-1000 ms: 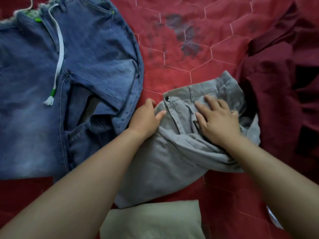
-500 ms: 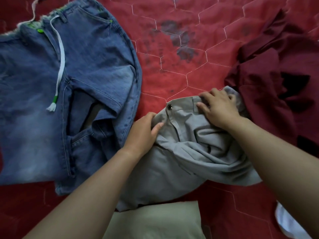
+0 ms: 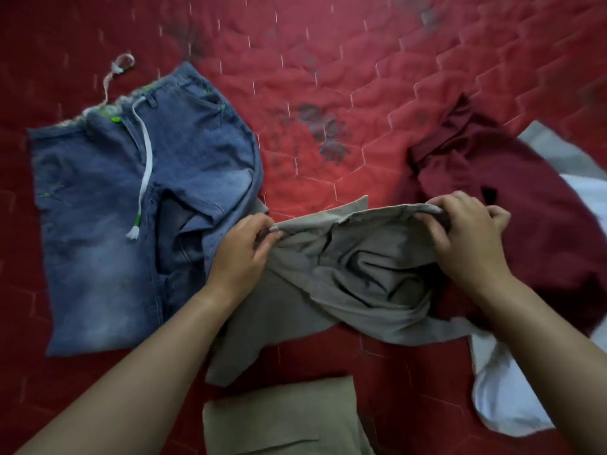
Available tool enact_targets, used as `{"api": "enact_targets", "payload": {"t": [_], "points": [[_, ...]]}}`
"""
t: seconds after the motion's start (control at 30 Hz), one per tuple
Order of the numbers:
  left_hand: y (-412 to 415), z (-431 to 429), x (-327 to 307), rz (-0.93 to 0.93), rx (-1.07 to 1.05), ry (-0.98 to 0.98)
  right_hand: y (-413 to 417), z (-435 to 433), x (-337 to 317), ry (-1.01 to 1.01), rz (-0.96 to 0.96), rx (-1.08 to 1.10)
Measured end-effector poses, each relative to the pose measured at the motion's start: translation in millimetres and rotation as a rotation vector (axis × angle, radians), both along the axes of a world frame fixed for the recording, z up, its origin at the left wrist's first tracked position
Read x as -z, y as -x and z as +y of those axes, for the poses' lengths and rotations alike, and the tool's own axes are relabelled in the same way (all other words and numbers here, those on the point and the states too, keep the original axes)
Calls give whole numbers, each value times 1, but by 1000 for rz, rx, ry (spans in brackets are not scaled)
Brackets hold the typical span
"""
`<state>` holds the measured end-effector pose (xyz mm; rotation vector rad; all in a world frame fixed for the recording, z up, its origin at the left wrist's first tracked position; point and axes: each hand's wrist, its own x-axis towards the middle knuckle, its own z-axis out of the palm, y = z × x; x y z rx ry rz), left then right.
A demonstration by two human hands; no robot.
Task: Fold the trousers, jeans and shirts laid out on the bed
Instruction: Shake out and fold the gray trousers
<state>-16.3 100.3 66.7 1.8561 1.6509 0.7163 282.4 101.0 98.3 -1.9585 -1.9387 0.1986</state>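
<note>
Grey trousers point(image 3: 348, 277) lie crumpled at the middle of the red bed. My left hand point(image 3: 241, 254) pinches the left end of their waistband and my right hand point(image 3: 466, 238) grips the right end, with the band stretched and lifted between them. Blue jeans point(image 3: 108, 205) with a white drawstring lie flat to the left. A maroon shirt point(image 3: 525, 208) sits bunched on the right, partly under my right hand's side of the trousers.
A folded beige garment point(image 3: 282, 418) lies at the near edge. White cloth point(image 3: 505, 399) shows at the lower right and behind the maroon shirt. The red quilted bedspread point(image 3: 328, 77) stretches bare beyond the clothes.
Both hands went from lying on the grey trousers to taking hold of the waistband ends and lifting it taut. The view has pulled back, showing more of the bed.
</note>
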Motion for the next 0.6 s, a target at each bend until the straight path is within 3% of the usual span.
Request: {"api": "enact_targets", "payload": {"t": [0.2, 0.3, 0.37, 0.43, 0.5, 0.6], "points": [[-7, 23, -114, -103, 67, -165, -8, 5, -104, -116, 196, -11], [-3, 18, -150, -67, 110, -212, -18, -1, -140, -165, 281, -75], [3, 4, -147, 69, 180, -178, -24, -9, -138, -112, 229, -103], [6, -15, -123, 190, 237, -6, -24, -24, -110, 28, 134, -129], [6, -31, -93, 194, 167, 134, -22, -42, -75, 136, 102, -125], [0, -40, -55, 113, -9, 179, -25, -55, -32, 189, 121, -59]]}}
